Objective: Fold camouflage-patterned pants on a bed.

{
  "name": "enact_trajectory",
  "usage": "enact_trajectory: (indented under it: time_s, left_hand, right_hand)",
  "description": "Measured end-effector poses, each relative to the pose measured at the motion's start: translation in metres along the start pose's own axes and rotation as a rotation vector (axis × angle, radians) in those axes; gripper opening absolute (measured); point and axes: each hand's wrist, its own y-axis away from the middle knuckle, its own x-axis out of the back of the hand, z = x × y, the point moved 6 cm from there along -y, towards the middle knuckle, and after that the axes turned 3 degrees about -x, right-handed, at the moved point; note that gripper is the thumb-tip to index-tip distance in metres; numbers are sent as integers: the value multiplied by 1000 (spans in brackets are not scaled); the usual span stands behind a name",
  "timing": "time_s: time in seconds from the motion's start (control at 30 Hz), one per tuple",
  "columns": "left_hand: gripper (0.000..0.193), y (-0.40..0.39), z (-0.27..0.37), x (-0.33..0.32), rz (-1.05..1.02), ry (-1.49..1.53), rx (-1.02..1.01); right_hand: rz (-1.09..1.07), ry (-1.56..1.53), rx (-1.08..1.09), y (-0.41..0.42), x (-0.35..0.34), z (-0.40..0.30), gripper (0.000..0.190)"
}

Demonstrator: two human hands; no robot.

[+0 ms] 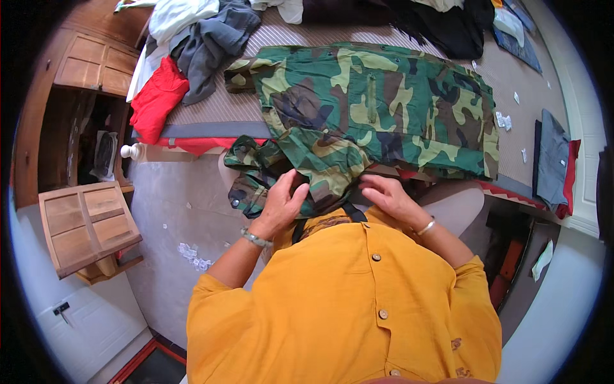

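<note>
A camouflage jacket in green, brown, tan and black lies spread over the near edge of the bed. One sleeve hangs bent down over the edge towards my lap, and its cuff end is bunched up at the left. My left hand rests against this bunched cloth, thumb and forefinger apart; its other fingers are partly hidden. At the right side of the hanging cloth is my right hand, fingers loosely extended, fingertips close to the jacket's lower edge. I see no cloth pinched in either hand.
Red cloth and a grey garment lie at the bed's left. Dark clothing is at the back. Folded trousers sit at the right edge. An open wooden cabinet door juts out at left. Paper scraps litter the floor.
</note>
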Motion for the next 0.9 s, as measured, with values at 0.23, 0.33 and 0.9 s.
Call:
enact_trajectory:
  time_s: [0.23,0.33,0.9]
  left_hand:
    - [23,-11,-13,-27,-58,583,488]
    - [23,-13,-6,-36,-9,834,475]
    - [29,-8,52,-20,-308,459,73]
  right_hand:
    - [38,-480,-425,-12,-25,24,24]
    - [57,-529,-489,-11,-31,24,19]
    - [8,-966,-280,-14,-14,-21,10]
